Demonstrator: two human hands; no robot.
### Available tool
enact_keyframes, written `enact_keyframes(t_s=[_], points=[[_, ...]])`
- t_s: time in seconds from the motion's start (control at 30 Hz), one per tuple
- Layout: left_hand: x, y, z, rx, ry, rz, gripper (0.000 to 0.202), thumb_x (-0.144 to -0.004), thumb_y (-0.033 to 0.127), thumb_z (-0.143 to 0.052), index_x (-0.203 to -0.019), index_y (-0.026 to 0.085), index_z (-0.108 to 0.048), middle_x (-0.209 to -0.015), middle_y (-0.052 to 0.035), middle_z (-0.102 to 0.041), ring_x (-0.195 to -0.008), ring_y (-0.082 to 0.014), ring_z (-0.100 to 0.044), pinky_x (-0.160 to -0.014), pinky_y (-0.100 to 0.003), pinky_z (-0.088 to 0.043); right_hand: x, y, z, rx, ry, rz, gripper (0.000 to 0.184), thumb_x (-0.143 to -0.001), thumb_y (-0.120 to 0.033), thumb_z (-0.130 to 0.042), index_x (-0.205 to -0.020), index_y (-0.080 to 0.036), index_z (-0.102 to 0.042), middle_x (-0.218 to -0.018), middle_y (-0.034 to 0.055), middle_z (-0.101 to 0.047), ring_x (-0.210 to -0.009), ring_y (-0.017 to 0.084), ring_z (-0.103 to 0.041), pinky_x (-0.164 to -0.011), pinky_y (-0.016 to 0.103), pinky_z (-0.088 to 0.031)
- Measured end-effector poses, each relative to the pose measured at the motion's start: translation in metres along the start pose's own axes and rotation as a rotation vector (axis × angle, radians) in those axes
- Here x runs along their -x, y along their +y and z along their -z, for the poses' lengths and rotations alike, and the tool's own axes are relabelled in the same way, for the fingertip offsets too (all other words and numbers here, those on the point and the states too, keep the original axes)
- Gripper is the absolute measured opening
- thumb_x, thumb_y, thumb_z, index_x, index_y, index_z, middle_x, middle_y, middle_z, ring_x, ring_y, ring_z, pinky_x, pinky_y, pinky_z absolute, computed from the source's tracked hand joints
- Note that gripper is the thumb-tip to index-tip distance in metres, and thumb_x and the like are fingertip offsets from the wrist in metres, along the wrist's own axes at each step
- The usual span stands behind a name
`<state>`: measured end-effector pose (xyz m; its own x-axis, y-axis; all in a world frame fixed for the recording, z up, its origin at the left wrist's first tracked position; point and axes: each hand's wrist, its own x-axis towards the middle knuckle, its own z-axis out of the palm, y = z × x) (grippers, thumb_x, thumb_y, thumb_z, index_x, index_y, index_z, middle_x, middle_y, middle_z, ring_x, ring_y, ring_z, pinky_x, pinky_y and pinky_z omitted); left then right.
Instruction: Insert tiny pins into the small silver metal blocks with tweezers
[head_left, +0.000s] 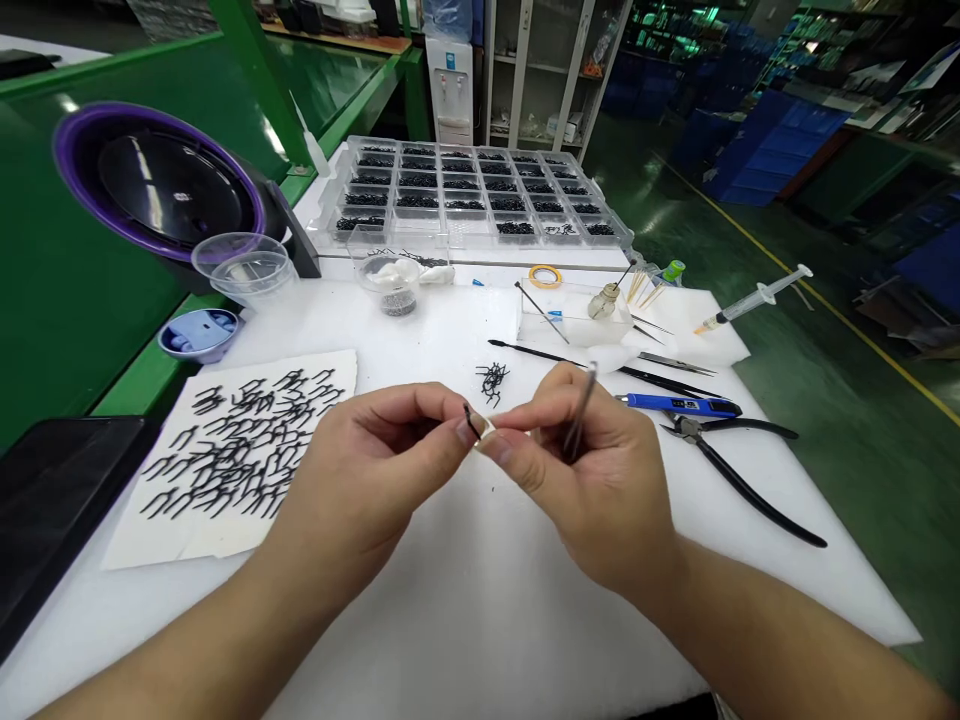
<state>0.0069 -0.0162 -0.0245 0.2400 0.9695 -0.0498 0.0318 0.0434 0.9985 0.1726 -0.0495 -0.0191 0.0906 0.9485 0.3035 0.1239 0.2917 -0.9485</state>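
Observation:
My left hand (375, 465) and my right hand (592, 470) meet over the white table (465, 600), fingertips pinched together on a tiny black part (472, 422). My right hand also holds a pair of metal tweezers (581, 410) tucked against its palm, tips pointing up. A small heap of black parts (491, 381) lies just beyond the fingers. To the left, a white sheet (225, 530) carries several black forked pieces (240, 445) laid out in rows.
Pliers (739, 470), a blue-handled tool (679, 404), a syringe (754, 298) and picks lie at the right. A compartment box of black parts (472, 190) stands at the back, with clear cups (251, 268), a purple-rimmed lamp (157, 180) and a dark tray (52, 500) at left.

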Motion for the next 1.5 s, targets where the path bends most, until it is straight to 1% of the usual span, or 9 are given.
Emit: enact_keyframes(t_s=[0.1, 0.2, 0.3, 0.47, 0.57, 0.7, 0.87, 1.3, 1.5], points=[[-0.001, 0.018, 0.013, -0.253, 0.158, -0.193, 0.011, -0.075, 0.026, -0.071, -0.065, 0.021, -0.069, -0.063, 0.0001, -0.061, -0.058, -0.0127, -0.050, -0.048, -0.025, -0.036, -0.007, 0.007, 0.012, 0.132, 0.048, 0.091, 0.018, -0.086, -0.028, -0.072, -0.071, -0.019, -0.068, -0.067, -0.0032, -0.047, -0.059, 0.009, -0.043, -0.055, 0.027, -0.037], [0.000, 0.041, 0.036, -0.713, 0.280, -0.349, 0.011, -0.076, 0.026, -0.064, -0.068, 0.020, -0.069, -0.070, -0.0010, -0.065, -0.063, -0.0140, -0.055, -0.055, -0.026, -0.042, -0.018, 0.022, 0.024, 0.067, 0.112, -0.074, 0.040, -0.096, -0.047, -0.055, -0.068, -0.019, -0.063, -0.055, -0.0050, -0.036, -0.050, 0.010, -0.034, -0.050, 0.029, -0.030], [0.007, 0.057, 0.063, -1.084, 0.433, -0.266, 0.013, -0.081, 0.029, -0.061, -0.075, 0.020, -0.070, -0.074, -0.0005, -0.067, -0.066, -0.0146, -0.057, -0.058, -0.027, -0.043, -0.027, 0.036, 0.031, 0.071, 0.086, -0.124, 0.045, -0.093, -0.057, -0.053, -0.070, -0.020, -0.063, -0.050, -0.0059, -0.031, -0.048, 0.012, -0.032, -0.048, 0.029, -0.026], [0.029, 0.049, 0.103, -1.425, 0.342, 0.037, 0.015, -0.085, 0.030, -0.066, -0.075, 0.019, -0.071, -0.083, -0.0017, -0.070, -0.075, -0.0184, -0.063, -0.064, -0.030, -0.050, -0.034, 0.036, 0.037, 0.215, 0.018, -0.062, 0.048, -0.096, -0.058, -0.045, -0.072, -0.020, -0.064, -0.050, -0.0053, -0.031, -0.050, 0.014, -0.036, -0.052, 0.030, -0.031], [0.041, 0.037, 0.122, -1.566, 0.302, 0.204, 0.027, -0.096, 0.038, -0.061, -0.112, 0.017, -0.066, -0.113, -0.0072, -0.067, -0.096, -0.0208, -0.065, -0.083, -0.039, -0.057, -0.033, 0.030, 0.038, 0.238, -0.011, -0.003, 0.044, -0.096, -0.053, -0.048, -0.071, -0.020, -0.065, -0.050, -0.0045, -0.034, -0.052, 0.015, -0.039, -0.055, 0.030, -0.031], [0.053, 0.030, 0.135, -1.665, 0.240, 0.324, 0.031, -0.097, 0.037, -0.060, -0.123, 0.019, -0.062, -0.126, -0.0096, -0.062, -0.106, -0.0234, -0.064, -0.089, -0.043, -0.057, -0.033, 0.030, 0.040, 0.264, -0.060, 0.042, 0.043, -0.095, -0.051, -0.047, -0.073, -0.019, -0.067, -0.053, -0.0022, -0.044, -0.056, 0.017, -0.046, -0.057, 0.031, -0.033], [0.058, 0.027, 0.134, -1.719, 0.174, 0.363, 0.033, -0.096, 0.036, -0.060, -0.124, 0.019, -0.061, -0.127, -0.0101, -0.062, -0.107, -0.0238, -0.064, -0.089, -0.044, -0.056, -0.035, 0.034, 0.042, 0.300, -0.082, 0.053, 0.043, -0.095, -0.049, -0.045, -0.074, -0.018, -0.068, -0.054, -0.0016, -0.047, -0.056, 0.017, -0.046, -0.057, 0.031, -0.033], [0.058, 0.022, 0.127, -1.706, 0.118, 0.290, 0.033, -0.097, 0.036, -0.060, -0.125, 0.019, -0.061, -0.127, -0.0103, -0.062, -0.107, -0.0235, -0.064, -0.090, -0.044, -0.056, -0.037, 0.032, 0.043, 0.330, -0.115, 0.089, 0.041, -0.092, -0.051, -0.051, -0.067, -0.021, -0.064, -0.062, 0.0020, -0.059, -0.064, 0.019, -0.052, -0.060, 0.031, -0.035], [0.065, 0.038, 0.130, -1.585, 0.184, 0.177, 0.031, -0.097, 0.037, -0.060, -0.122, 0.019, -0.063, -0.125, -0.0094, -0.063, -0.104, -0.0231, -0.064, -0.088, -0.043, -0.057, -0.037, 0.031, 0.045, 0.324, -0.070, 0.044, 0.041, -0.094, -0.052, -0.050, -0.074, -0.020, -0.065, -0.071, 0.0038, -0.063, -0.070, 0.021, -0.058, -0.065, 0.032, -0.040]])
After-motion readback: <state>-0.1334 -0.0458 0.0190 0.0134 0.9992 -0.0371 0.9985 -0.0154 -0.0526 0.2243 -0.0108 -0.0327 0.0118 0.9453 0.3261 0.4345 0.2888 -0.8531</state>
